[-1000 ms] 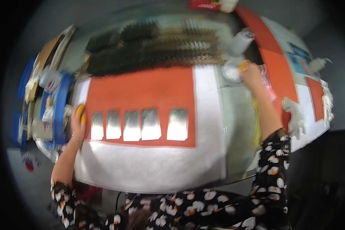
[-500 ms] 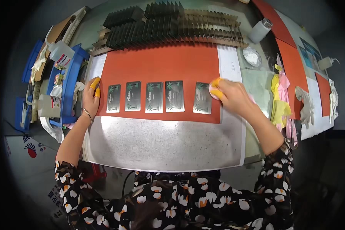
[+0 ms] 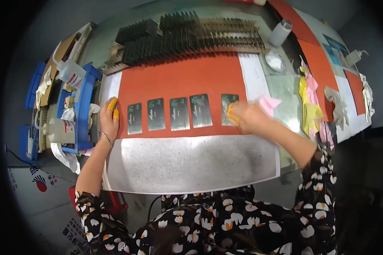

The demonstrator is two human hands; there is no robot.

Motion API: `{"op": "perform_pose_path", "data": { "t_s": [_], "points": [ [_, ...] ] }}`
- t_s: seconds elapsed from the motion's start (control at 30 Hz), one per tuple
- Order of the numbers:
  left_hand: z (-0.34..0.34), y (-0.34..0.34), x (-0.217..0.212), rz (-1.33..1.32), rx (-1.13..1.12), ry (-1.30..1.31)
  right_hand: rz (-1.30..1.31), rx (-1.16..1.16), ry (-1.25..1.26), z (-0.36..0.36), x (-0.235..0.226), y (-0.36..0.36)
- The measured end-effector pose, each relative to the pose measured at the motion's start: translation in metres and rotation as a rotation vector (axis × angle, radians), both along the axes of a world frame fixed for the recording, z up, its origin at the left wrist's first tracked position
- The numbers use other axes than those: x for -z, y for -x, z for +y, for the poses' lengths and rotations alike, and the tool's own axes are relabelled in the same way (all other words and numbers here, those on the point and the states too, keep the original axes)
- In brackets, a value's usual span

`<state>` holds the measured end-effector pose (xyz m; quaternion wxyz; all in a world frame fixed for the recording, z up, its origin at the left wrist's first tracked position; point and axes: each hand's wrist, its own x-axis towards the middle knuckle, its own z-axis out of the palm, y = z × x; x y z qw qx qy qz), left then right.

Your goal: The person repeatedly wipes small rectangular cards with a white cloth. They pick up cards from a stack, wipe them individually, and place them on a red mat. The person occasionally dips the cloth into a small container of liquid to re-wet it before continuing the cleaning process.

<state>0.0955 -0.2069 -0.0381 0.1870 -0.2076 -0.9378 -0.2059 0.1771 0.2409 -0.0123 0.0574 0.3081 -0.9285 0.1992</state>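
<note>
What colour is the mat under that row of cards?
The mat is orange-red; it shows best in the head view, around the cards.

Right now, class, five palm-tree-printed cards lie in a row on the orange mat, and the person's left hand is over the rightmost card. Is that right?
Not quite: the head view shows the right hand over the rightmost card, not the left hand. The five palm-tree-printed cards do lie in a row on the orange mat.
</note>
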Motion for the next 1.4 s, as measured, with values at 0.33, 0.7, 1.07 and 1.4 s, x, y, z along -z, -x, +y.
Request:
{"op": "perform_pose_path", "data": {
  "t_s": [0.33, 0.7, 1.07, 1.4],
  "points": [
    [-0.003, 0.002, 0.000, 0.040, 0.009, -0.028, 0.025, -0.001, 0.079, -0.019, -0.012, 0.039],
    [-0.005, -0.003, 0.005, 0.089, -0.022, 0.002, -0.087, -0.254, -0.057, -0.079, -0.003, 0.018],
    [0.005, -0.001, 0.001, 0.107, -0.044, -0.047, 0.056, -0.086, -0.002, -0.124, -0.005, 0.064],
    [0.006, -0.003, 0.011, 0.049, -0.103, -0.100, 0.015, -0.061, 0.010, -0.173, -0.006, 0.075]
  ]
}}
